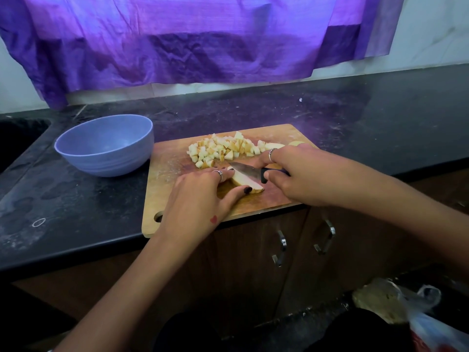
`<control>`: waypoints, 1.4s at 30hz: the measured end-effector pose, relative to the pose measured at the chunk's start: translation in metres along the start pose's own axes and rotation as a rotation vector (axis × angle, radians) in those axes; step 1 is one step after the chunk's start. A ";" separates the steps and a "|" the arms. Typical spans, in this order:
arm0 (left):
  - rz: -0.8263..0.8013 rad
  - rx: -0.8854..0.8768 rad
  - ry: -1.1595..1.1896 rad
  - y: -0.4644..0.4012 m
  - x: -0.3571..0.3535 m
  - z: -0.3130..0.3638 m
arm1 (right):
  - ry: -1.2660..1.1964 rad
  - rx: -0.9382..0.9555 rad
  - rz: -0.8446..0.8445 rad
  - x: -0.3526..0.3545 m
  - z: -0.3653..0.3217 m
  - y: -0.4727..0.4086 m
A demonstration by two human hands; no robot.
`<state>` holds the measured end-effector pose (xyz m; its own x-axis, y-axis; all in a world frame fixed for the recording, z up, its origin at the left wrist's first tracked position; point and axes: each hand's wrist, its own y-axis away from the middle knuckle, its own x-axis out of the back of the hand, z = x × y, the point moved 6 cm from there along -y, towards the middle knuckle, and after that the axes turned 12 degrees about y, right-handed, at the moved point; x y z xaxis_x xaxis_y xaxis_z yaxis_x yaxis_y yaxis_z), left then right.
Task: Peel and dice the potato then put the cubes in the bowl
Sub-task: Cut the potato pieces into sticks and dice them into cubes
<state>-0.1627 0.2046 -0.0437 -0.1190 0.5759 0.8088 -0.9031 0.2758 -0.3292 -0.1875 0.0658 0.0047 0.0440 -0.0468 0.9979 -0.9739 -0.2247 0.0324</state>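
Observation:
A wooden cutting board [177,158] lies on the black counter. A pile of potato cubes [220,148] sits at its far side, with two uncut potato pieces [274,146] beyond my right hand. My left hand [203,191] holds a peeled potato slab [247,182] flat on the board between thumb and fingers. My right hand [297,174] grips the dark handle of a knife [247,170], whose blade lies across the slab. The blue bowl [106,146] stands left of the board and looks to hold nothing.
A dark sink [17,138] is at the far left. Purple cloth [203,39] hangs over the back wall. Cabinet doors with metal handles [281,247] are below the counter edge. A plastic bag [406,308] lies on the floor at lower right.

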 end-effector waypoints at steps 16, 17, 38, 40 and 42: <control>-0.049 0.006 -0.007 -0.001 0.000 0.001 | 0.054 -0.036 -0.076 0.017 -0.009 -0.013; -0.052 0.010 -0.012 -0.001 -0.001 0.001 | 0.069 -0.041 -0.087 0.021 -0.010 -0.016; -0.044 0.045 -0.131 -0.003 0.000 0.002 | 0.174 0.048 -0.121 0.025 0.002 0.030; -0.046 0.055 -0.126 -0.003 0.000 0.003 | 0.185 0.053 -0.109 0.022 0.003 0.035; -0.045 0.057 -0.121 -0.002 0.000 0.003 | 0.188 0.053 -0.111 0.019 0.005 0.039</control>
<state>-0.1620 0.2017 -0.0409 -0.1235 0.4658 0.8762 -0.9302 0.2532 -0.2657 -0.2235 0.0514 0.0246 0.1035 0.1619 0.9814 -0.9520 -0.2697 0.1449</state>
